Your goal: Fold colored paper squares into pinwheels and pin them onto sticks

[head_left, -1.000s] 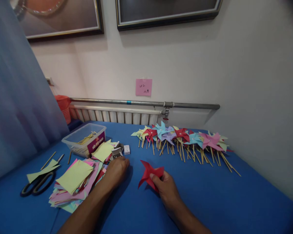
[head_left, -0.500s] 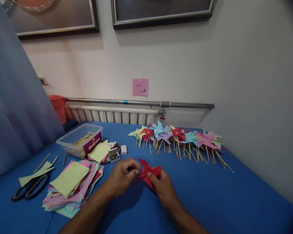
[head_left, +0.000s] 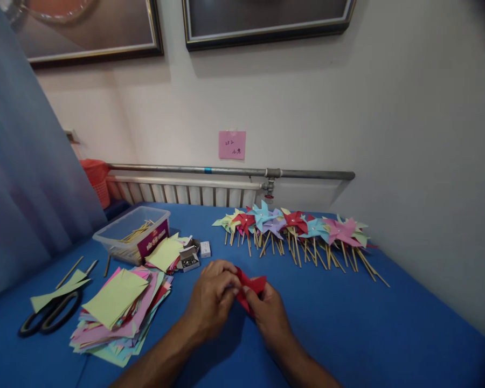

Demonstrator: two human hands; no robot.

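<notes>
A red paper pinwheel is pinched between both hands, the left hand and right hand, above the blue counter. Bare counter lies to the right; stacked paper squares crowd the left, finished pinwheels line the back.

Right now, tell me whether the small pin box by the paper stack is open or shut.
Open. The pin box has its lid tipped up, and small dark pieces show inside; what they are is too small to tell.
</notes>
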